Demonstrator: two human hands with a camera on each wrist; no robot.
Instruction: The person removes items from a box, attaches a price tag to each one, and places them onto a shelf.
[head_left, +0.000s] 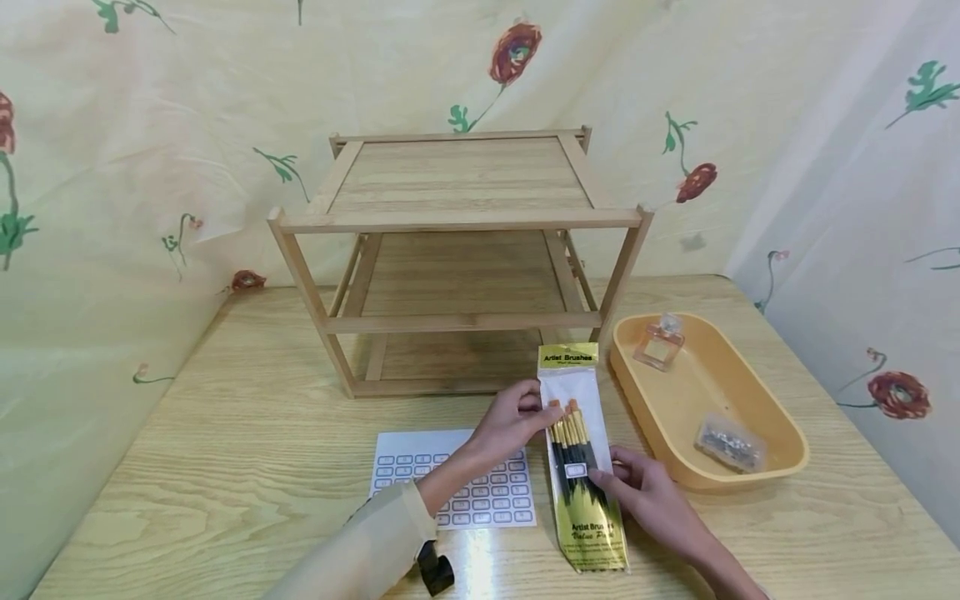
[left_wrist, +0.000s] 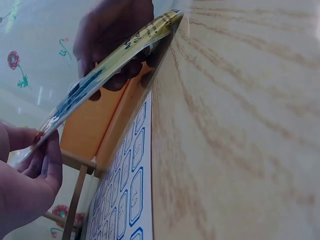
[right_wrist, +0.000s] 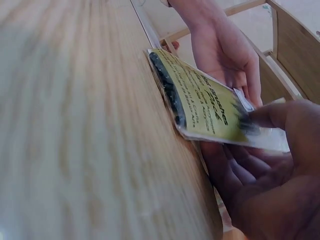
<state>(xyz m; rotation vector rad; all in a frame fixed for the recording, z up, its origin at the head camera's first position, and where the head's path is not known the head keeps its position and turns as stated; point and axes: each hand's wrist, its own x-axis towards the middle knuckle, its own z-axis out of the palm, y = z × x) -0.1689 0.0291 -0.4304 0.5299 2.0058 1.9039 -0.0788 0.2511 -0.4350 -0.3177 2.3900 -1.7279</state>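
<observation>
Wood-grain table (head_left: pixel 225 467), brush packet (head_left: pixel 578 454) — pinched by left hand (head_left: pixel 510 419), right hand (head_left: pixel 643 490)

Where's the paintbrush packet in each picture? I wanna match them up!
Head: paintbrush packet, right of centre, low down.
Left wrist: paintbrush packet, upper left, slanting, nearly edge-on.
Right wrist: paintbrush packet, just right of the middle.
Shared landmark: wooden rack, at upper middle, lower left, upper right, in that order.

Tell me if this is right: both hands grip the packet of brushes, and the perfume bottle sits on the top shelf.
Not on the top shelf: the head view shows the perfume bottle in the tray. The left hand and right hand do grip the packet.
</observation>
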